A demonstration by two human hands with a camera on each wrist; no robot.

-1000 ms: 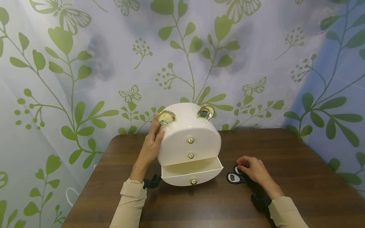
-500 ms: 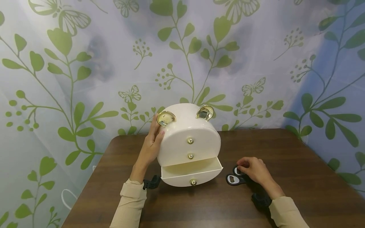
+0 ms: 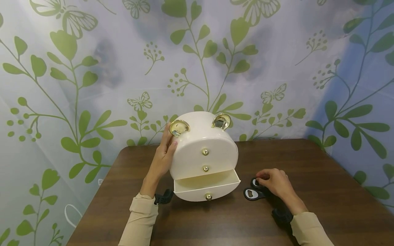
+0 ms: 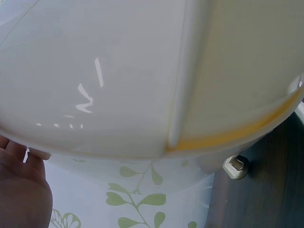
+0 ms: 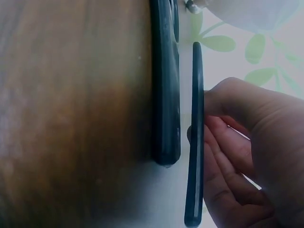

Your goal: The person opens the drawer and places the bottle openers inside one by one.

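Observation:
My left hand (image 3: 161, 160) holds the left side of a white drawer box (image 3: 189, 155), with the fingers behind one gold ear (image 3: 180, 128) and the thumb at the front edge. The bottom drawer (image 3: 197, 193) is pulled out, with nothing in the part that shows. To the right of the box, my right hand (image 3: 277, 182) pinches a flat black-rimmed bottle opener (image 5: 196, 137). In the right wrist view a gap shows between it and a second bottle opener (image 5: 166, 104), which lies on the table. The second opener's silver head (image 3: 251, 194) shows beside my fingertips.
The brown wooden table (image 3: 215, 225) reaches back to a curtain (image 3: 123, 85) printed with green leaves and butterflies. A white cable loop (image 3: 70, 215) hangs past the table's left edge. Gold round knobs (image 3: 205, 168) stick out from the box front.
The bottle opener in my right hand has risen and tilted very slightly, and the hand with it. My left hand and the drawer box stay as they were.

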